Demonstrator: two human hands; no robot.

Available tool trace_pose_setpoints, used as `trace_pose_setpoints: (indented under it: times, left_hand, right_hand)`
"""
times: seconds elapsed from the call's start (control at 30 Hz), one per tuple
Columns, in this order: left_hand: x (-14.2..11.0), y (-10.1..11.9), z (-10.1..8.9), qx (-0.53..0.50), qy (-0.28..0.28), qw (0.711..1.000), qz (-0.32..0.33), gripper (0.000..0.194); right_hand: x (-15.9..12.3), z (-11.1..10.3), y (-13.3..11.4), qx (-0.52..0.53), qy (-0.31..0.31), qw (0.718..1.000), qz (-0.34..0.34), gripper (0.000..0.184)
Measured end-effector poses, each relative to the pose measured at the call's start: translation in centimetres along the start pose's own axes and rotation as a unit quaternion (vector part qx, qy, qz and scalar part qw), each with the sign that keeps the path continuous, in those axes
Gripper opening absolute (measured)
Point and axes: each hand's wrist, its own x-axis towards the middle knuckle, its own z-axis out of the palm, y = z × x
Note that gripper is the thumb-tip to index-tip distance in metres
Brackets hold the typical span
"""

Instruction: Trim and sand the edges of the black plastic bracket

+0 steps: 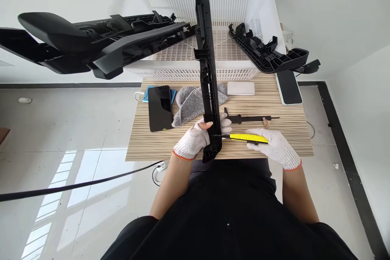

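My left hand [195, 140], in a white knit glove with a bare thumb tip, is closed around the lower part of a long black plastic trim piece [207, 73]. The piece stands nearly lengthwise before me, its ribbed and clipped side showing and its far end over the basket. Gloved as well, my right hand [271, 144] grips a yellow utility knife [248, 137]. The knife's thin dark tip points left and meets the trim piece's right edge near its lower end; whether it cuts in cannot be seen. A black caliper [243, 119] lies just beyond the knife.
Behind the table [158, 146] is a white plastic basket [195, 74]. Black trim pieces [112, 44] jut out over its left side, and another trim piece [271, 55] rests at its right. A tablet-like black device [160, 109], grey cloth [191, 103], white box [240, 88] and phone [289, 87] lie around.
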Motion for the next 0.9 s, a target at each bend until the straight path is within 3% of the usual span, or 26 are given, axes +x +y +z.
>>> trace_pose_setpoints:
  times: [0.1,0.23,0.3,0.43,0.53,0.83,0.9]
  left_hand:
    - [-0.06,-0.10,0.18,-0.003,0.003,1.000,0.008,0.048]
    - [0.01,-0.29,0.30,0.003,0.013,1.000,0.012,0.052]
    - [0.02,-0.37,0.35,0.001,0.022,0.999,0.023,0.052]
    - [-0.14,-0.47,0.39,0.005,0.016,0.999,0.035,0.053]
    - [-0.31,-0.53,0.22,-0.002,0.016,1.000,0.025,0.053]
    - [-0.59,-0.49,0.02,-0.002,0.000,1.000,0.027,0.052]
    - [-0.67,-0.45,0.04,-0.002,-0.001,1.000,0.024,0.049]
  right_hand:
    - [0.47,-0.11,-0.08,-0.003,0.038,0.999,-0.033,0.044]
    - [0.81,-0.29,-0.18,-0.006,0.014,0.998,-0.053,0.043]
    - [0.88,-0.43,-0.14,0.000,0.025,0.999,-0.044,0.044]
    - [0.98,-0.53,-0.06,-0.006,-0.019,1.000,-0.007,0.045]
    - [0.99,-0.42,-0.11,0.012,0.033,0.999,-0.024,0.047]
    - [0.81,-0.47,-0.22,-0.003,-0.026,1.000,0.007,0.046]
    - [0.82,-0.48,-0.25,-0.002,-0.009,1.000,-0.001,0.045]
